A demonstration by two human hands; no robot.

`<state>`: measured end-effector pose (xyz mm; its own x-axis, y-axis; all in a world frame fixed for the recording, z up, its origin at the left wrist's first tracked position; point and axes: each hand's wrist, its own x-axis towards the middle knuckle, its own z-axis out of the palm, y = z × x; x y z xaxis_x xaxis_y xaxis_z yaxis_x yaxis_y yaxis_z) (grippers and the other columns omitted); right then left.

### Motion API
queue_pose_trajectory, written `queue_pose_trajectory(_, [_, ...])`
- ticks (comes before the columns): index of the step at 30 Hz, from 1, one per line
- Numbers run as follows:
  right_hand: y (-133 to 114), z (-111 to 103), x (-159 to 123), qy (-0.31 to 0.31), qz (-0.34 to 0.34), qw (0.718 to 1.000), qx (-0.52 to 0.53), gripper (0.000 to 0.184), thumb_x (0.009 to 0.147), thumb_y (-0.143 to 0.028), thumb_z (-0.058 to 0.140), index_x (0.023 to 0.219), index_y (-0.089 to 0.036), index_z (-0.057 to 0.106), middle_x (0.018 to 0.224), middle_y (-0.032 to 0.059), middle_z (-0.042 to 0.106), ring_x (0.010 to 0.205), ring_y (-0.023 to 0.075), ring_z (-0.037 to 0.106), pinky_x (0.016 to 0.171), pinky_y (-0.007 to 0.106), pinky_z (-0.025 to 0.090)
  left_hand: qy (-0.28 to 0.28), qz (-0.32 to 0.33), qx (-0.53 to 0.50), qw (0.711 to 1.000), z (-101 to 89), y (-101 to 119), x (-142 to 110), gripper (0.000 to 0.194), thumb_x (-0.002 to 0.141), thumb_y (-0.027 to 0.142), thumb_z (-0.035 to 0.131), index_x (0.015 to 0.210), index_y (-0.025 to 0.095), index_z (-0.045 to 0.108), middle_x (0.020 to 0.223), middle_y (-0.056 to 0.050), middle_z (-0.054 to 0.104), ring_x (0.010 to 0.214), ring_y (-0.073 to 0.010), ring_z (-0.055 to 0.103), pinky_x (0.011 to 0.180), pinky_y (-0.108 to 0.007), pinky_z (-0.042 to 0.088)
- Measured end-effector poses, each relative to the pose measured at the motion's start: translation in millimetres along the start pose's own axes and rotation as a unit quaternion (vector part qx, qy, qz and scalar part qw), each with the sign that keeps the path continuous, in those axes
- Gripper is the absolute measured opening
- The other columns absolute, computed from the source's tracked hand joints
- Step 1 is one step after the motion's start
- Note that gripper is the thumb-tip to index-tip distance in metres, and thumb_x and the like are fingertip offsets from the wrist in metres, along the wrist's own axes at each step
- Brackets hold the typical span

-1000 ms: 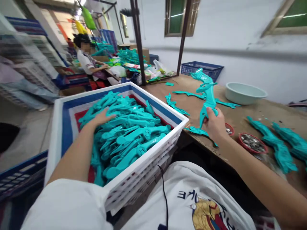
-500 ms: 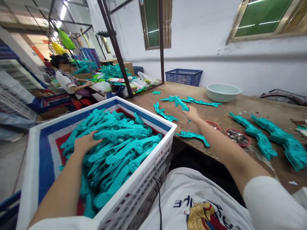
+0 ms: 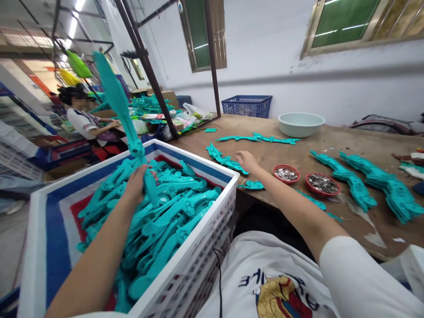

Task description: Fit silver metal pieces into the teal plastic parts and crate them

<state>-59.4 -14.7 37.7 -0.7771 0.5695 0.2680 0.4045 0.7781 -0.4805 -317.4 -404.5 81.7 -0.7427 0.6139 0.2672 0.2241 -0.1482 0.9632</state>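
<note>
We're in a long workshop rm w/ white-painted walls [image 3: 258,53], a grey band running along them. Two windows w/ green panes [image 3: 341,22] sit high on the wall, a narrower window [image 3: 200,35] further back. Strip lights [image 3: 74,4] run along the ceiling, w/ dark metal framing below. A wooden workbench [image 3: 334,148] runs along the wall, top scuffed & worn. Two dark metal posts [image 3: 149,79] rise at its far L corner & far edge. Blue plastic crate [image 3: 247,106] just past the far edge, pale basin [image 3: 300,123] on the bench near it. Grey floor [image 3: 9,260] at bottom L.
</note>
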Motion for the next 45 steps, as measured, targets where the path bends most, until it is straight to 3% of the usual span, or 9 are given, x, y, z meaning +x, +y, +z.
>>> queue_pose_trajectory(5, [-73.3, 12.7, -47.1, -0.102, -0.113, 0.948, 0.279, 0.089, 0.12, -0.053, 0.082, 0.192, -0.022, 0.042, 0.171, 0.0201, 0.075, 0.146, 0.0309, 0.081, 0.126, 0.047, 0.066, -0.067, -0.044, -0.145, 0.986, 93.4, 5.5, -37.2, 0.078, 0.077, 0.056, 0.112, 0.137, 0.026, 0.071, 0.104, 0.0, 0.083, 0.091, -0.0251, 0.084, 0.093, -0.047, 0.079])
queue_pose_trajectory(7, [-101.1, 22.3, -81.6, -0.18, -0.141, 0.905, 0.359, 0.119, 0.099, -0.058, 0.105, 0.192, -0.024, 0.04, 0.173, 0.0213, 0.073, 0.148, 0.0376, 0.081, 0.126, 0.053, 0.068, -0.091, -0.054, -0.182, 0.978, 116.2, 18.2, -56.5, 0.082, 0.079, 0.052, 0.11, 0.15, 0.028, 0.074, 0.118, -0.005, 0.088, 0.109, -0.033, 0.089, 0.102, -0.051, 0.079])
queue_pose_trajectory(9, [-121.0, 29.4, -113.6, -0.205, -0.143, 0.885, 0.392, 0.112, 0.093, -0.051, 0.108, 0.184, -0.024, 0.048, 0.171, 0.0202, 0.074, 0.146, 0.0399, 0.082, 0.122, 0.056, 0.07, -0.117, -0.045, -0.187, 0.974, 127.8, 30.8, -71.5, 0.088, 0.082, 0.055, 0.11, 0.159, 0.029, 0.075, 0.126, -0.009, 0.09, 0.123, -0.0382, 0.089, 0.109, -0.052, 0.077])
queue_pose_trajectory(16, [-141.6, 27.9, -153.3, -0.17, -0.147, 0.864, 0.45, 0.082, 0.099, -0.044, 0.096, 0.169, -0.025, 0.057, 0.133, 0.0131, 0.09, 0.125, 0.042, 0.09, 0.112, 0.062, 0.075, -0.179, -0.021, -0.184, 0.966, 128.0, 46.0, -84.0, 0.096, 0.091, 0.071, 0.107, 0.169, 0.029, 0.069, 0.136, -0.014, 0.091, 0.138, -0.0455, 0.086, 0.121, -0.065, 0.072])
queue_pose_trajectory(25, [-132.2, 6.4, -136.3, 0.055, -0.322, 0.912, 0.249, 0.064, 0.109, -0.02, 0.082, 0.172, -0.033, 0.073, 0.167, 0.015, 0.077, 0.148, 0.0404, 0.081, 0.122, 0.06, 0.073, -0.138, -0.041, -0.128, 0.981, 127.2, 48.1, -82.9, 0.121, 0.081, 0.07, 0.118, 0.179, 0.037, 0.055, 0.157, -0.017, 0.083, 0.133, -0.0414, 0.087, 0.091, -0.049, 0.081])
queue_pose_trajectory(30, [-126.3, -14.3, -126.0, 0.025, -0.415, 0.882, 0.221, 0.055, 0.111, -0.03, 0.089, 0.165, -0.037, 0.082, 0.171, 0.0101, 0.077, 0.16, 0.0377, 0.075, 0.13, 0.054, 0.068, -0.192, -0.063, -0.153, 0.967, 122.0, 53.2, -90.0, 0.121, 0.082, 0.053, 0.119, 0.182, 0.042, 0.052, 0.148, -0.012, 0.086, 0.123, -0.0394, 0.09, 0.085, -0.044, 0.08])
queue_pose_trajectory(36, [-131.5, -26.3, -114.5, 0.123, -0.216, 0.91, 0.333, 0.036, 0.117, -0.054, 0.066, 0.124, -0.027, 0.09, 0.088, 0.0038, 0.081, 0.074, 0.0242, 0.077, 0.082, 0.041, 0.075, -0.223, -0.032, -0.196, 0.954, 116.5, 63.3, -82.9, 0.119, 0.074, 0.034, 0.114, 0.178, 0.039, 0.057, 0.149, -0.011, 0.087, 0.13, -0.0449, 0.09, 0.113, -0.066, 0.077])
queue_pose_trajectory(41, [-118.2, -35.4, -86.4, 0.147, -0.032, 0.845, 0.513, 0.049, 0.091, -0.07, 0.08, 0.113, -0.026, 0.078, 0.104, 0.0067, 0.077, 0.099, 0.0301, 0.08, 0.081, 0.048, 0.08, -0.188, 0.032, -0.22, 0.957, 93.4, 83.6, -72.8, 0.104, 0.074, 0.029, 0.107, 0.169, 0.037, 0.063, 0.152, -0.012, 0.085, 0.14, -0.0487, 0.086, 0.12, -0.075, 0.072])
queue_pose_trajectory(45, [-88.7, -33.7, -69.0, 0.171, 0.007, 0.852, 0.494, 0.052, 0.086, -0.065, 0.082, 0.12, -0.028, 0.069, 0.103, 0.0055, 0.072, 0.099, 0.0302, 0.079, 0.089, 0.054, 0.081, -0.093, 0.12, -0.202, 0.968, 66.4, 103.4, -65.3, 0.101, 0.069, 0.025, 0.105, 0.161, 0.035, 0.066, 0.148, -0.011, 0.087, 0.145, -0.0493, 0.083, 0.119, -0.073, 0.073])
